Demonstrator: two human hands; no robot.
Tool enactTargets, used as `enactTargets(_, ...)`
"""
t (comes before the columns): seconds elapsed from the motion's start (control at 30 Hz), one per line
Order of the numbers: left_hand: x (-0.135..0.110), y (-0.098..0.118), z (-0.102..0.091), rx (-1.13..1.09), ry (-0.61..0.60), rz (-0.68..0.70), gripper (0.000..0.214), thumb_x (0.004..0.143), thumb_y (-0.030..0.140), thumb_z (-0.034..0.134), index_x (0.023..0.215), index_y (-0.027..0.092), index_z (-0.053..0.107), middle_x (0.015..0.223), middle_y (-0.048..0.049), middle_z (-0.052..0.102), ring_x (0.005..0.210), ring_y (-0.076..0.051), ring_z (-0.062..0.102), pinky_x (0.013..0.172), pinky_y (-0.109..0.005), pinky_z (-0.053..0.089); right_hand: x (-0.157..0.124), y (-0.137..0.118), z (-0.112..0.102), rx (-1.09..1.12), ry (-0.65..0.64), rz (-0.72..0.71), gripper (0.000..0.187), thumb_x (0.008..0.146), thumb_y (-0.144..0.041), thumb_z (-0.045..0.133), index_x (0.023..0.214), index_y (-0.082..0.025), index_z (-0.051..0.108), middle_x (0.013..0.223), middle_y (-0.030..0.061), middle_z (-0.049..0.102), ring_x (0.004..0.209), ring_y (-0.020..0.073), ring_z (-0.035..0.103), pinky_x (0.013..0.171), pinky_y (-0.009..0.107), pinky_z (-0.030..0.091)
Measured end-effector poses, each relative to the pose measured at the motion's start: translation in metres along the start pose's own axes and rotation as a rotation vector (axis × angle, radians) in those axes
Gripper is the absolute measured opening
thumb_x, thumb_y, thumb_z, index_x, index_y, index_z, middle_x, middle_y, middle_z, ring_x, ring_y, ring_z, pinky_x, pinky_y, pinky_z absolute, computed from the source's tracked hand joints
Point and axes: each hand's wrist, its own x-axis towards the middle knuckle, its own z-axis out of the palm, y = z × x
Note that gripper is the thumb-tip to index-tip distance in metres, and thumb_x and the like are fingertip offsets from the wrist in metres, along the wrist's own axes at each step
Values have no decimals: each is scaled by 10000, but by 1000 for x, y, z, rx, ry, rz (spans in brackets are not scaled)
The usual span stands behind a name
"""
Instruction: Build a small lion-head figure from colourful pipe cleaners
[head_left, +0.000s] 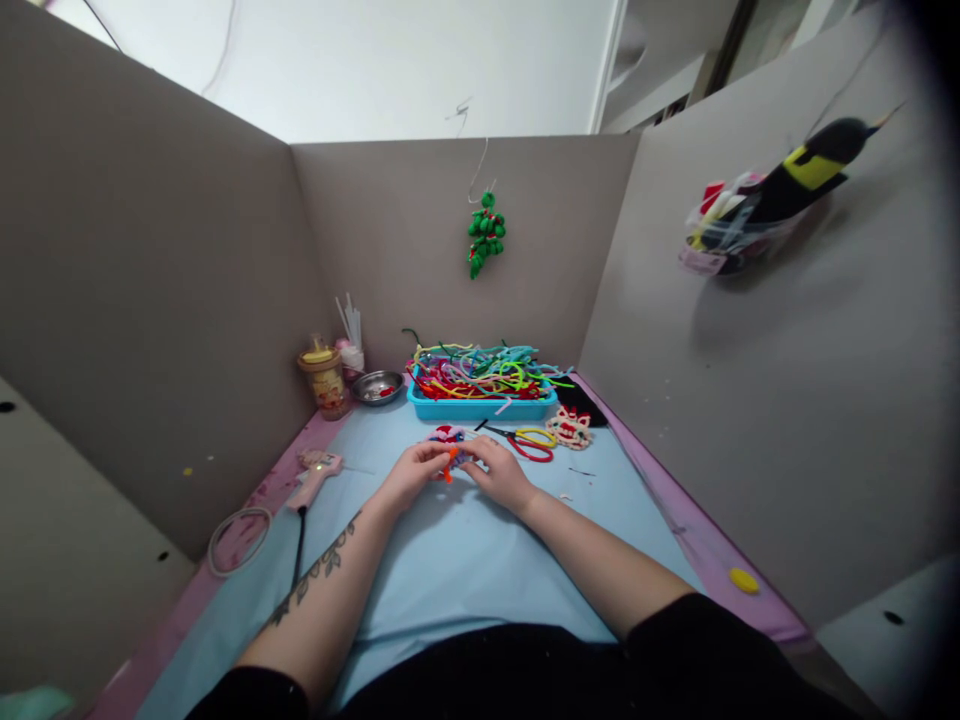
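Between my two hands is a short, bright orange pipe cleaner point(451, 464), bent and fuzzy. My left hand point(411, 477) pinches it from the left with thumb and forefinger. From the right, the fingertips of my right hand point(501, 474) close in at the same piece; their exact hold is partly hidden. Just behind the fingers lies a pink, red and blue fuzzy piece point(447, 434), partly covered by my hands. Scissors point(531, 443) with one yellow and one red handle lie beyond my right hand, beside a cream and red pipe-cleaner figure point(570, 428).
A blue tray point(484, 410) heaped with coloured pipe cleaners stands at the back. Left of it are a metal bowl point(377, 388) and a lidded cup point(328, 385). A pink glue gun point(315, 482) lies left, its cable trailing forward. Grey panels enclose three sides; a pouch point(739, 235) hangs right.
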Motion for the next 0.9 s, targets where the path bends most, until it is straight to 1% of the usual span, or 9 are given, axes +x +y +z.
enactTargets(0.07, -2, 2, 2, 64, -39, 19, 369, 658, 418, 739, 877, 124, 689, 673, -25, 656, 551, -109, 575, 542, -223, 419, 0, 0, 1, -72, -14, -30, 272, 859, -237, 531, 1119, -234, 612, 999, 86, 636, 950, 212, 561, 859, 364, 444)
enactTargets(0.17, -4, 4, 5, 135, -77, 35, 347, 668, 417, 732, 824, 110, 692, 596, -19, 632, 521, -107, 553, 518, -218, 386, -1, 3, 3, -141, -18, -52, 197, 865, -209, 517, 1011, -222, 647, 939, 82, 643, 930, 210, 560, 842, 351, 443)
enactTargets(0.27, -3, 2, 7, 133, -50, 21, 340, 651, 408, 747, 802, 113, 672, 613, -26, 644, 515, -108, 545, 507, -219, 375, -1, 6, 6, -196, 5, -77, 145, 862, -201, 518, 905, -210, 656, 860, 71, 638, 874, 202, 559, 797, 331, 449)
enactTargets(0.43, -1, -4, 12, 33, -5, 1, 341, 619, 389, 775, 747, 117, 615, 548, -5, 614, 485, -97, 520, 500, -210, 357, -2, 7, 12, -262, 120, -105, 137, 850, -203, 530, 782, -194, 649, 741, 52, 607, 775, 185, 551, 736, 308, 455)
enactTargets(0.5, 0, -5, 12, 7, 13, 8, 342, 612, 389, 778, 742, 120, 612, 553, -1, 613, 483, -95, 520, 503, -210, 358, -1, 5, 13, -255, 139, -98, 129, 848, -192, 531, 803, -193, 651, 760, 53, 624, 788, 183, 563, 749, 306, 461)
enactTargets(0.57, 0, -4, 12, 9, 30, 11, 340, 611, 390, 778, 741, 124, 613, 558, 2, 612, 483, -96, 524, 501, -210, 359, -1, 4, 12, -241, 130, -88, 126, 845, -190, 539, 897, -194, 654, 834, 61, 649, 842, 188, 576, 784, 312, 465)
enactTargets(0.67, 0, -4, 9, 38, 26, 19, 332, 623, 397, 768, 737, 127, 612, 551, 10, 604, 482, -99, 536, 497, -210, 358, -1, 4, 9, -242, 102, -73, 191, 847, -193, 542, 1012, -203, 638, 914, 70, 656, 902, 196, 576, 816, 325, 464)
enactTargets(0.8, 0, -4, 8, 41, 11, 26, 312, 634, 383, 765, 729, 129, 608, 542, 15, 599, 482, -101, 540, 493, -210, 354, -1, 5, 9, -267, 86, -76, 136, 851, -181, 526, 896, -201, 652, 845, 65, 645, 854, 196, 573, 784, 321, 467)
enactTargets(0.9, -1, -4, 12, -4, 20, 4, 320, 625, 378, 771, 724, 129, 597, 530, 13, 600, 468, -95, 523, 497, -213, 359, 0, 4, 12, -288, 121, -56, 126, 846, -180, 522, 836, -189, 647, 804, 68, 638, 828, 198, 571, 766, 318, 467)
